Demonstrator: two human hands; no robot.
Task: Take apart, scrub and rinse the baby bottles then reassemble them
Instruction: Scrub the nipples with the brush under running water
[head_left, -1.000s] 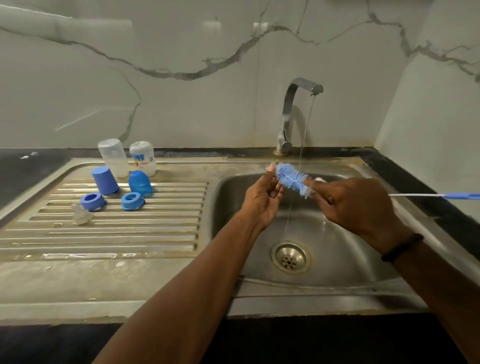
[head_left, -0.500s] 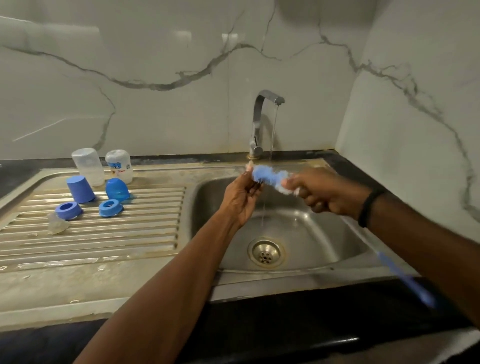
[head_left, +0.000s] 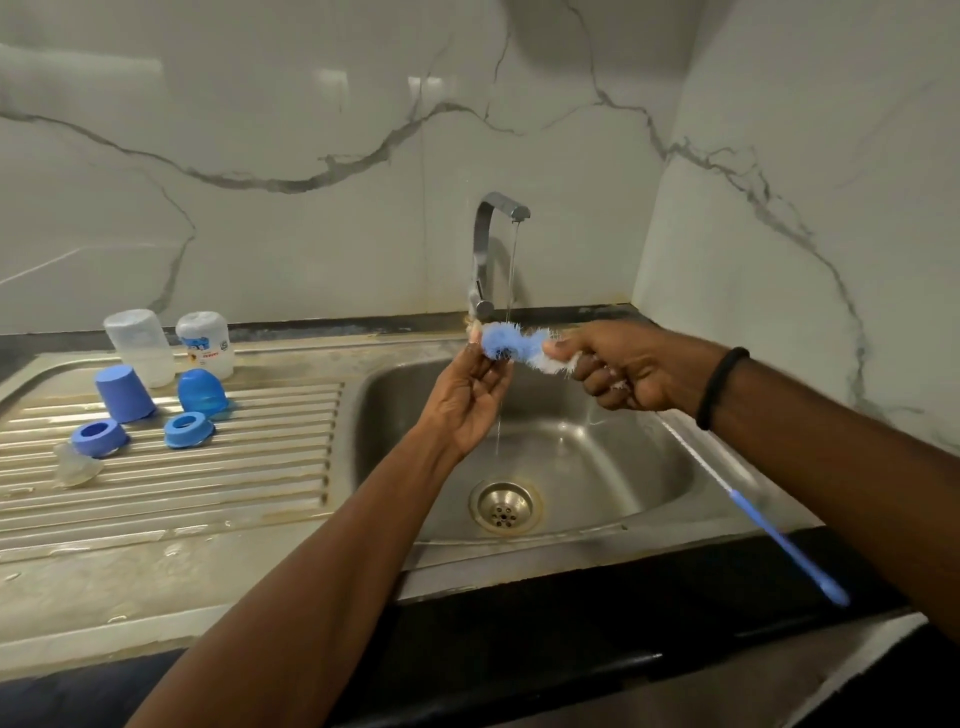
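My right hand (head_left: 628, 371) grips the blue-and-white bottle brush (head_left: 511, 345) at the base of its bristles, under the thin stream from the tap (head_left: 493, 244). Its wire stem and blue handle (head_left: 779, 540) slant down to the right over the sink's edge. My left hand (head_left: 467, 395) touches the bristle tip with its fingertips, palm up. On the draining board stand two upturned clear bottles (head_left: 140, 345), (head_left: 205, 340), two blue caps (head_left: 123, 392), (head_left: 201, 392), two blue collar rings (head_left: 100, 437), (head_left: 188, 428) and a clear teat (head_left: 78, 467).
The steel sink basin (head_left: 623, 467) with its drain (head_left: 504, 506) lies below my hands. A ribbed draining board (head_left: 234, 467) stretches to the left. Marble walls close the back and the right side. A dark counter edge runs along the front.
The view swung right and steadied. My right hand turned the brush so the handle, earlier pointing right, now slants down toward the front. Both hands stay on the bristles under the water.
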